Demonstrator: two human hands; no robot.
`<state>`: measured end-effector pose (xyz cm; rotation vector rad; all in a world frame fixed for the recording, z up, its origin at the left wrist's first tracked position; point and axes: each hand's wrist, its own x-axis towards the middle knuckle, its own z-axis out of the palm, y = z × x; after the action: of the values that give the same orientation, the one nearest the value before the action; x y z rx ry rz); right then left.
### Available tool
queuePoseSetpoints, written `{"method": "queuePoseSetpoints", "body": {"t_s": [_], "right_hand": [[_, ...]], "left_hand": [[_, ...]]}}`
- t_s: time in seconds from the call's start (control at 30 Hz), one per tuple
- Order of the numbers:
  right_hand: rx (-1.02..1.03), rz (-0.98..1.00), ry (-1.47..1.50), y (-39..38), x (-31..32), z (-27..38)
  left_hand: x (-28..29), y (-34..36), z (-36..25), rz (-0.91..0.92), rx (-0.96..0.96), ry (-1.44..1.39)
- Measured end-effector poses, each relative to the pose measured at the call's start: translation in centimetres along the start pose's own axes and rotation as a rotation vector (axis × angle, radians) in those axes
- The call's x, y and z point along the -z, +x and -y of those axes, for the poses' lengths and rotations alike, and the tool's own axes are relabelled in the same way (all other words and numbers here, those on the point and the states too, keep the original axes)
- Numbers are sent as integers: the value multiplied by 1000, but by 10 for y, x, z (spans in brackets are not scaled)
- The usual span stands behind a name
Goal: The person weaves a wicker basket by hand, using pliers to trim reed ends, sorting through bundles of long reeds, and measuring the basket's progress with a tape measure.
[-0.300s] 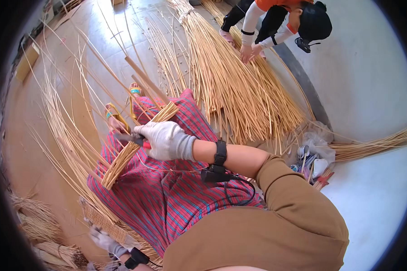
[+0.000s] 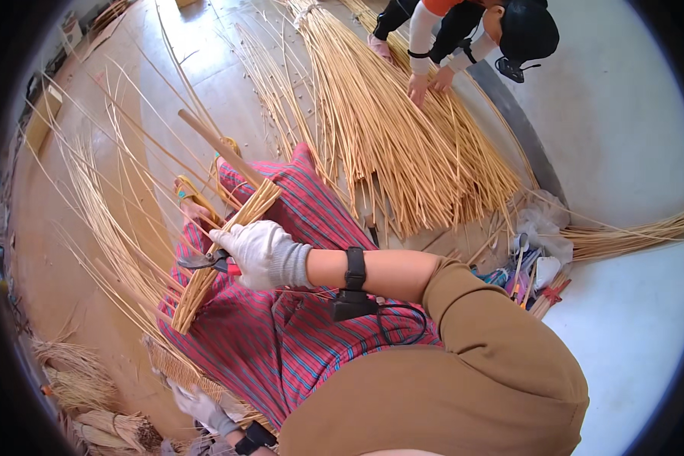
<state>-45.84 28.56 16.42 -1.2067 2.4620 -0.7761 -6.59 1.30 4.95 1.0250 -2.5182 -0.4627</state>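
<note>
My right hand [image 2: 254, 253], in a pale glove, is closed round pruning shears [image 2: 199, 261] with red on the handle. The dark blades point left, across the woven cane band [image 2: 194, 300] lying on my lap. A flat strip [image 2: 216, 142] and long thin canes [image 2: 133, 201] stick out from the band toward the floor. At the lower left, my gloved left hand [image 2: 196, 404] is beside a woven panel [image 2: 176, 365], its fingers stretched out; whether they touch the panel I cannot tell. A striped red and blue cloth [image 2: 262, 334] covers my lap.
A large sheaf of canes [image 2: 387, 144] lies ahead, where another person's hands [image 2: 427, 85] touch it. Tied bundles [image 2: 110, 429] sit at the lower left. On the right are a plastic bag [image 2: 546, 228], small tools and more canes [image 2: 623, 237].
My right hand has shifted left and slightly down with the shears, whose blades now show more clearly. The woven band is tilted more steeply. My left hand appears farther right.
</note>
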Motion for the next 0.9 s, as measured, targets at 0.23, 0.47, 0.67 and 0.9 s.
{"method": "queuePoseSetpoints", "body": {"t_s": [0.23, 0.47, 0.67, 0.9], "right_hand": [[-1, 53, 191, 9, 1, 8], [-71, -21, 599, -56, 31, -48], [-406, -30, 1290, -102, 16, -113], [-334, -16, 1371, -86, 3, -112]], "left_hand": [[7, 113, -277, 10, -558, 21], [-22, 111, -295, 212, -389, -86], [-23, 117, -293, 241, -604, 111], [-54, 121, -281, 353, -343, -74]]}}
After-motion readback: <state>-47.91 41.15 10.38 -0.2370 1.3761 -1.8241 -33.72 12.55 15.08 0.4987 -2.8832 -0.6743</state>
